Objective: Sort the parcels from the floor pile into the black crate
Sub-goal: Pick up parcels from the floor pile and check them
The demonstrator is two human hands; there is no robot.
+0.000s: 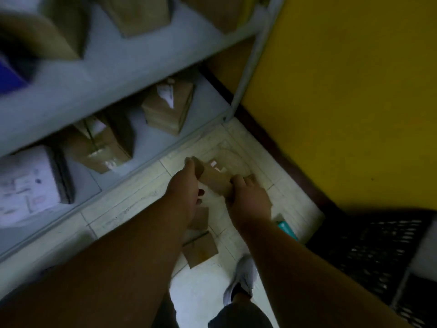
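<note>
Head view: both hands grip one brown parcel (214, 179) just above the tiled floor (142, 197), left hand (186, 192) and right hand (248, 197) with fingers curled around its ends (blurred). The black crate (369, 252) sits at the floor's right edge.

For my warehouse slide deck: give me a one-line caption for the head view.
Both hands, left hand and right hand, grip a brown parcel above the floor pile, black crate waiting at right.

Black crate (369, 254) cropped by right edge; shelf boxes (59, 27) blurred.
</note>
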